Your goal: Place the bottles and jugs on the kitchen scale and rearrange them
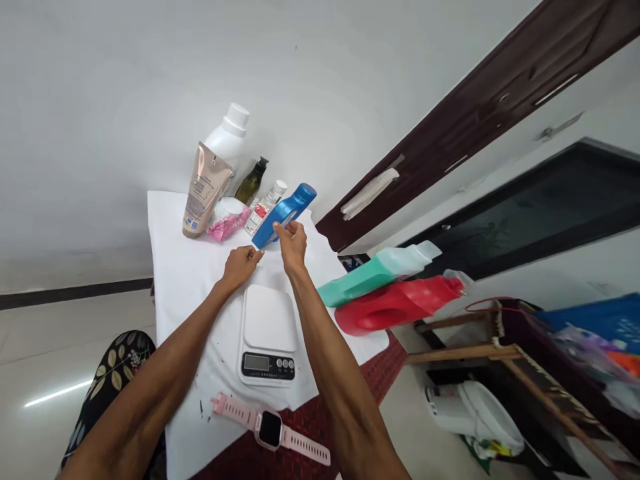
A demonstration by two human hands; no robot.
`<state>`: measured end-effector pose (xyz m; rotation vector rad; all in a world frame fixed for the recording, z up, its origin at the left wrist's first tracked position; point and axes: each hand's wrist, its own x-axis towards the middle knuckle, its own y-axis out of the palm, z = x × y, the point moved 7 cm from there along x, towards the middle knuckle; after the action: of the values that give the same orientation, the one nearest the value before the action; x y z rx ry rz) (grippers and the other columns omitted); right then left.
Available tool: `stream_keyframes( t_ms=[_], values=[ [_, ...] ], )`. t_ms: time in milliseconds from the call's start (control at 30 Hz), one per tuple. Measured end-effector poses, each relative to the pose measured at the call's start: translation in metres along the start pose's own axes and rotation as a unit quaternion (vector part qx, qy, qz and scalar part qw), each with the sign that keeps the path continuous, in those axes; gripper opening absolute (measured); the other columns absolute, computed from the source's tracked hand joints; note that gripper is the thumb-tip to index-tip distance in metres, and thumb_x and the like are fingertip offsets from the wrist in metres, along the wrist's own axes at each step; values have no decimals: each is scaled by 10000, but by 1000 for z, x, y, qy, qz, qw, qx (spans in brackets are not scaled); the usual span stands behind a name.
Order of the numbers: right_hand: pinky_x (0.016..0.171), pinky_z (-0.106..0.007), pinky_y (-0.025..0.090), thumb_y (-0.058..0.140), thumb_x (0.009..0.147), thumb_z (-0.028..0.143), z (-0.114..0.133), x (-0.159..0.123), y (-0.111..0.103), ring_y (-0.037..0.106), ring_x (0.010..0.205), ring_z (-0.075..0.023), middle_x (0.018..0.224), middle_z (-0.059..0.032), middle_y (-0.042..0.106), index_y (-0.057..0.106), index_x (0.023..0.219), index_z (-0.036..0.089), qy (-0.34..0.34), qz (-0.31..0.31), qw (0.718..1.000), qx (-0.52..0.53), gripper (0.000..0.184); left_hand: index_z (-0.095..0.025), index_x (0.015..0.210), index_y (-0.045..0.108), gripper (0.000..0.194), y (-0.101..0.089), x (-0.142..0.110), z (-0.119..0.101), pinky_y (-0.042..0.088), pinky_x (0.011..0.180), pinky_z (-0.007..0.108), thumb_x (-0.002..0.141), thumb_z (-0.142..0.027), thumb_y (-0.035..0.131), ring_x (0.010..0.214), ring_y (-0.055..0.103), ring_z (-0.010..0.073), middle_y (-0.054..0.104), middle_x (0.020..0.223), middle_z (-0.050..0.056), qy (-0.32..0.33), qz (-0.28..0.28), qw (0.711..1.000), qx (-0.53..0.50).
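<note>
My right hand (293,243) is closed around the side of a shiny blue bottle (285,212), which leans to the right. At the bottle's lower end, my left hand (241,265) has its fingers curled and its thumb tip against the base. Just left of the blue bottle stand a clear bottle with a red-and-white label (265,208), a dark green pump bottle (251,182) and a pink-and-white soft pack (229,219). Between my forearms lies a white kitchen scale (270,327) with a dark display and nothing on its plate.
A beige tube (205,190) and a white capped bottle (229,133) stand at the back left. To the right lie a green bottle (360,279) and a red bottle (395,307). A pink smartwatch (270,429) rests near the front edge of the white cloth (187,313).
</note>
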<state>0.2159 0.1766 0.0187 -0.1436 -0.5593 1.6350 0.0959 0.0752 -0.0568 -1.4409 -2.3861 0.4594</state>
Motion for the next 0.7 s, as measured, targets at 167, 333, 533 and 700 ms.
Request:
stream_keyframes(
  t_ms=[167, 333, 533, 700],
  values=[
    [1200, -649, 466, 843, 801, 631, 3, 43, 27, 476, 1540, -470, 1616, -328, 472, 422, 1590, 151, 52, -132, 989, -52, 1015, -219, 841, 683, 354, -1, 1, 1, 446, 767, 362, 1063, -432, 507, 917, 735, 288, 774, 882, 106, -13, 20, 996, 90],
    [1170, -702, 475, 893, 743, 472, 5, 60, 37, 496, 1509, -520, 1589, -381, 474, 408, 1587, 94, 79, -175, 978, -81, 1044, -197, 1029, 764, 323, 4, -1, -3, 509, 898, 426, 1079, -393, 513, 1101, 765, 359, 808, 1104, 192, -4, 66, 983, 169],
    [1014, -525, 591, 780, 752, 305, 0, 53, -2, 740, 1082, -371, 1088, -148, 768, 699, 1115, 203, 50, -161, 981, -98, 386, -182, 1205, 770, 373, 8, -3, -4, 527, 941, 434, 1106, -384, 473, 1187, 757, 368, 789, 1209, 224, 3, 96, 970, 224],
    [858, -430, 603, 770, 769, 429, -17, 44, -35, 698, 867, -269, 857, -36, 720, 662, 920, 239, 21, -139, 986, -87, 266, -163, 1258, 770, 392, 12, -4, -1, 522, 954, 447, 1103, -382, 484, 1223, 744, 395, 779, 1233, 242, 2, 114, 962, 249]
  ],
)
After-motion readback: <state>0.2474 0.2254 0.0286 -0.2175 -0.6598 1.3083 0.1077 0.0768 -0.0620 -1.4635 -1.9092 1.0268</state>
